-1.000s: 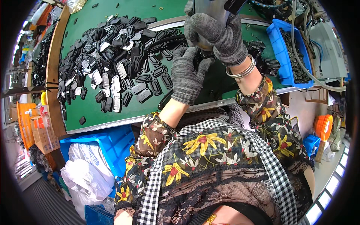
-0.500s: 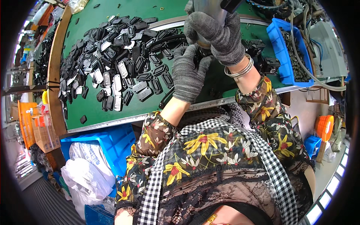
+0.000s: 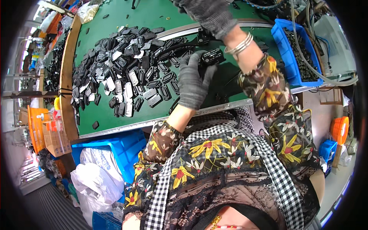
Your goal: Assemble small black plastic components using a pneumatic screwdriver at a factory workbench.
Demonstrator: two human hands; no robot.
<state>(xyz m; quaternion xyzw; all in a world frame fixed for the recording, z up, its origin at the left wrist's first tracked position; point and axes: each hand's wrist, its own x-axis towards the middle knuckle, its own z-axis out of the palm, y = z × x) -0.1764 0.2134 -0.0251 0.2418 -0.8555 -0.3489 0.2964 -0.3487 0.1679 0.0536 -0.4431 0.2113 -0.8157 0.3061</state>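
Note:
My left hand (image 3: pixel 193 82), in a grey knit glove, is closed around a black brake lever assembly with a small rectangular reservoir. The printed top of that brake lever assembly (image 3: pixel 213 56) faces up beside my fingertips, and its long lever points to the left. My right hand (image 3: pixel 212 17), gloved too, is stretched over the far part of the table; its fingers are blurred and partly cut off by the upper edge. Left of my left hand lies a big heap of black oblong caps (image 3: pixel 119 57), some showing pale undersides.
A blue bin (image 3: pixel 283 50) of small metal parts stands at the table's right end, with a clear hose (image 3: pixel 301 46) across it. Wooden board (image 3: pixel 68 84) edges the green table (image 3: pixel 115 17) on the left. Below hangs a blue crate (image 3: pixel 126 153) with white bags (image 3: pixel 96 184).
My right hand has moved up and away from the brake lever assembly. The grey cylindrical tool it held has gone from view. The assembly's printed top now shows beside my left hand.

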